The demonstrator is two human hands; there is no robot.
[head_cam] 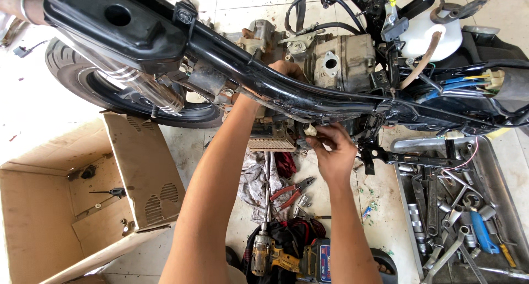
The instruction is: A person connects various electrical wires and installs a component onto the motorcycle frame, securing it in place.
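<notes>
Left hand reached behind black motorcycle frame tube, fingers hidden, grip cannot be told. Right hand fingers pinched on small pale connector under engine.

A pale tiled floor carried an open cardboard box, a metal tray of spanners, red-handled pliers on a crumpled rag, a yellow cordless driver and the motorcycle's rear tyre, all lying close together
</notes>
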